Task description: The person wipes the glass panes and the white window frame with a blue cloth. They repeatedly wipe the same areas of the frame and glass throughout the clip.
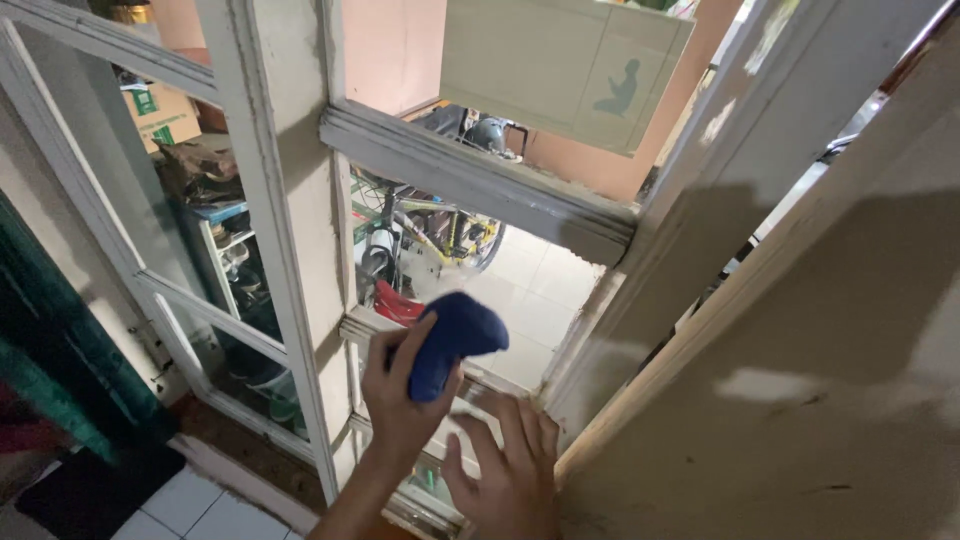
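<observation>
White window frame (480, 185); left hand (400, 395) grips blue cloth (452, 340), seemingly.

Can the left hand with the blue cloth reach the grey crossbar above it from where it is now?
Probably yes: the left hand holds the blue cloth just below the grey crossbar, and only open glass lies between them.

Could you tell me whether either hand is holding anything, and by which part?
The left hand grips a blue cloth by its lower end. The right hand holds nothing; it rests flat on the white window frame.
</observation>
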